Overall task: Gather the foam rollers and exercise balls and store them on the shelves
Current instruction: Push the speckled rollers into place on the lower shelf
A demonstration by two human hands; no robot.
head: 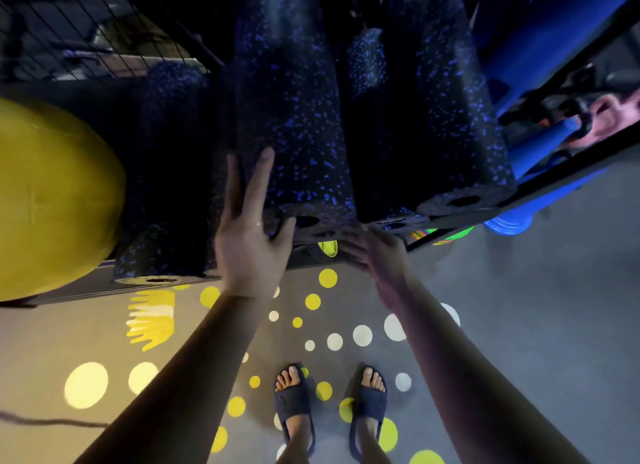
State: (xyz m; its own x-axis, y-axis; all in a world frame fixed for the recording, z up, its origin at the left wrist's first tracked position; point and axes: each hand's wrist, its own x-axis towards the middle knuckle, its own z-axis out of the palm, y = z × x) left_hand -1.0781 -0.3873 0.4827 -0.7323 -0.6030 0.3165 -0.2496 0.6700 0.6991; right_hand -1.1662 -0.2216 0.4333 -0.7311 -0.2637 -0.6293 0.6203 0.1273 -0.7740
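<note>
Several black foam rollers with blue speckles lie lengthwise on a dark shelf, their hollow ends facing me. My left hand rests on the near end of the middle roller, fingers spread along its left side and thumb at its end hole. My right hand, blurred, sits with fingers apart just below the end of the lower roller between the big ones. Another roller lies to the right and a darker one to the left. A large yellow exercise ball fills the shelf's left end.
The shelf's front edge runs diagonally up to the right. Blue rollers or mats sit at the upper right, a blue ridged item below them. A wire mesh panel stands at the upper left. My sandalled feet stand on dotted grey floor.
</note>
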